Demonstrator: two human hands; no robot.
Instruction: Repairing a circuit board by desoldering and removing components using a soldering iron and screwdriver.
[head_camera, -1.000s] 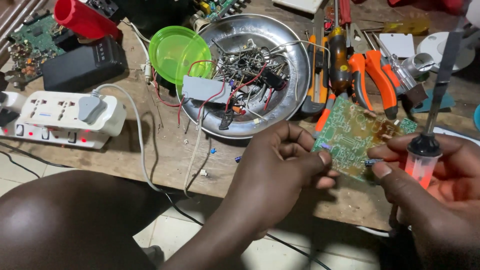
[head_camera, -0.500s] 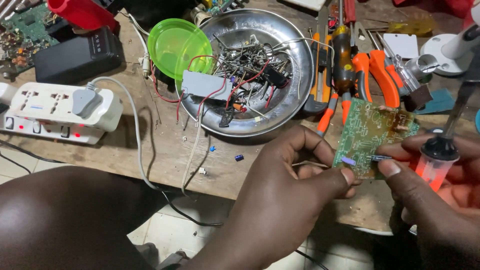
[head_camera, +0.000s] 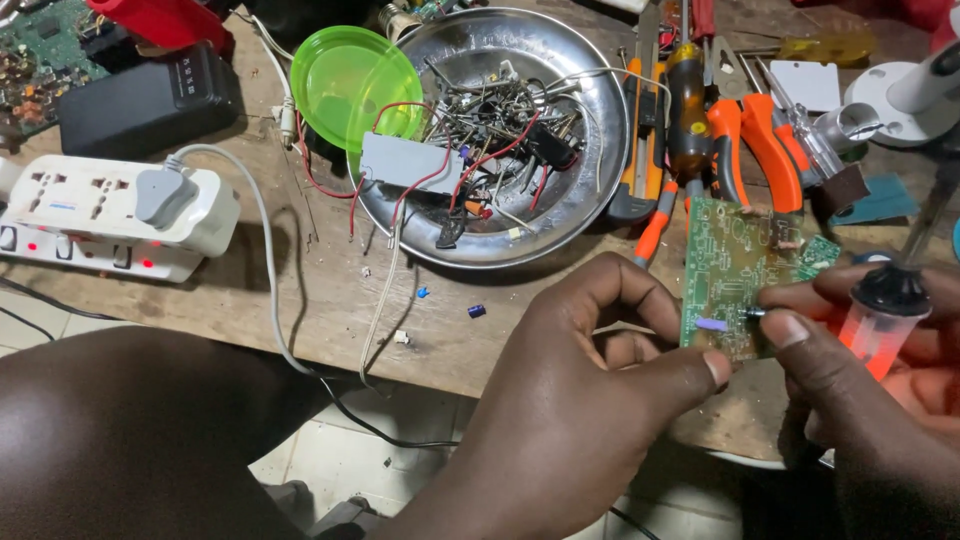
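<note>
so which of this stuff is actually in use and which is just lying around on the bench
In use:
green circuit board, pinched by the left hand
soldering iron with red handle, in the right hand

Lying about:
steel bowl of parts
green lid
orange pliers
white power strip
black adapter
</note>
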